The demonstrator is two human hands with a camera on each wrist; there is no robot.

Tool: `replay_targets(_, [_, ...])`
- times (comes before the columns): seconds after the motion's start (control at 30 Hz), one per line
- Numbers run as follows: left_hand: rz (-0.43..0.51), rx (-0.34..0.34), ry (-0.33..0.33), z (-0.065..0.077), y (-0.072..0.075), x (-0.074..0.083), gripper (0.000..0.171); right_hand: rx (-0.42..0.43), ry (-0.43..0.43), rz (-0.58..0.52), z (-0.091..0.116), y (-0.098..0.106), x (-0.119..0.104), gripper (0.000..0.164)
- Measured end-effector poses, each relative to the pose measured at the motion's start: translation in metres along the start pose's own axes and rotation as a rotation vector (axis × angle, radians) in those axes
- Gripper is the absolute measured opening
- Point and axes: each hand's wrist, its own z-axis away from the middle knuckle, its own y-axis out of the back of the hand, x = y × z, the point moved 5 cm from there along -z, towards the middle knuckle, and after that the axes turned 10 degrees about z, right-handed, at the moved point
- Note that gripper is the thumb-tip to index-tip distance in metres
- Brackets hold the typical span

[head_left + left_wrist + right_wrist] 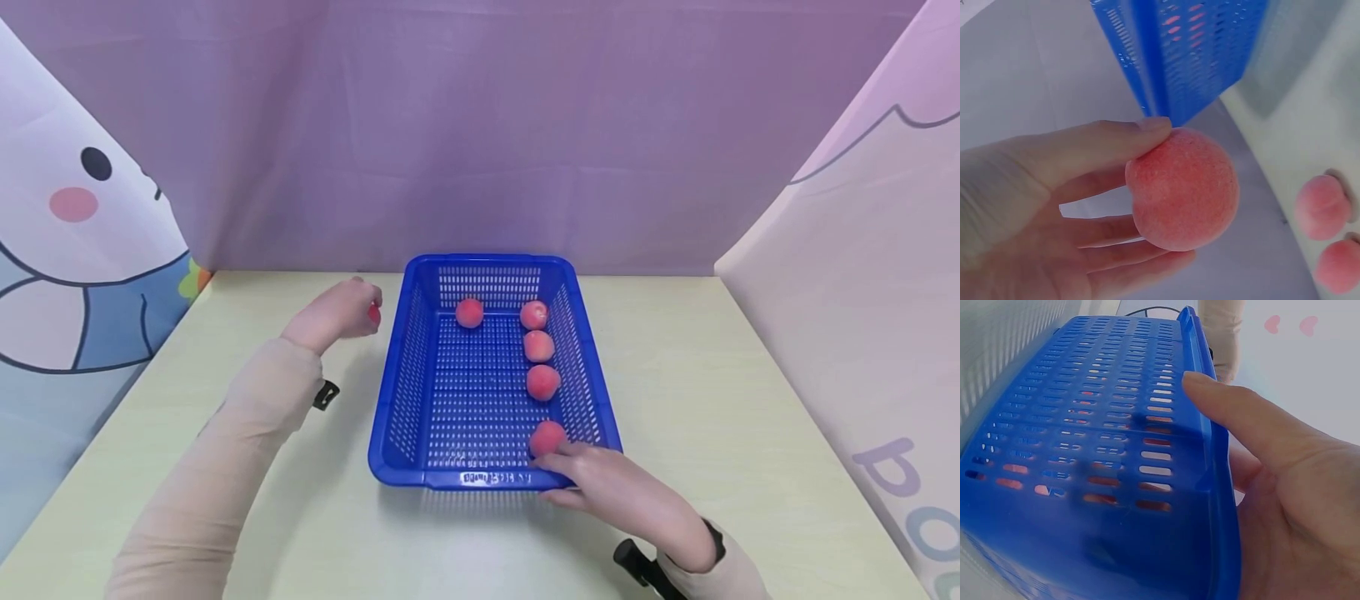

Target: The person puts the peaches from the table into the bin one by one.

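Note:
A peach (pixel 1185 190) is pinched between thumb and fingers of my left hand (pixel 337 315), raised beside the far left part of a blue plastic basket (pixel 381 425). My right hand (pixel 615 487) grips the basket's near rim at the right corner, thumb outside and fingers over the inside, as the right wrist view shows. Within the basket, one peach (pixel 469 313) sits at the back left. Several more line the right side, the nearest peach (pixel 548 438) lying right by the right fingers.
In the left wrist view, two more peaches, one peach (pixel 1322 207) and another peach (pixel 1339 266), lie on the pale table (pixel 697 375); the head view does not show them. A purple cloth (pixel 480 133) hangs behind the table, with printed cloths at both sides.

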Motion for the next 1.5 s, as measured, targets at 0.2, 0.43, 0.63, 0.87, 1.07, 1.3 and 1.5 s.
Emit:
replay_targets(0.2, [0.062, -0.024, 0.061, -0.003, 0.009, 0.013, 0.026, -0.009, -0.002, -0.003, 0.000, 0.000, 0.001, 0.028])
replay_targets(0.43, [0.038, 0.005, 0.047, -0.012, 0.017, 0.035, 0.014, -0.011, -0.002, 0.007, 0.001, -0.001, 0.001, 0.028])
replay_targets(0.63, [-0.081, 0.036, -0.038, -0.017, 0.023, 0.059, 0.013, -0.013, -0.004, 0.005, 0.001, 0.000, 0.000, 0.028])
replay_targets(0.87, [-0.112, 0.006, -0.060, -0.023, 0.021, 0.078, 0.014, -0.001, 0.002, 0.009, 0.001, 0.001, -0.001, 0.027])
replay_targets(1.07, [-0.104, -0.031, -0.056, -0.029, 0.014, 0.088, 0.007, -0.011, -0.002, 0.000, 0.002, 0.002, -0.002, 0.027])
replay_targets(1.3, [-0.096, -0.062, -0.062, -0.035, 0.006, 0.102, 0.009, -0.010, 0.001, 0.001, 0.002, 0.002, -0.003, 0.027])
replay_targets(1.5, [-0.022, -0.094, -0.028, -0.041, -0.004, 0.108, 0.020, -0.006, 0.002, 0.006, 0.002, 0.003, -0.003, 0.027])
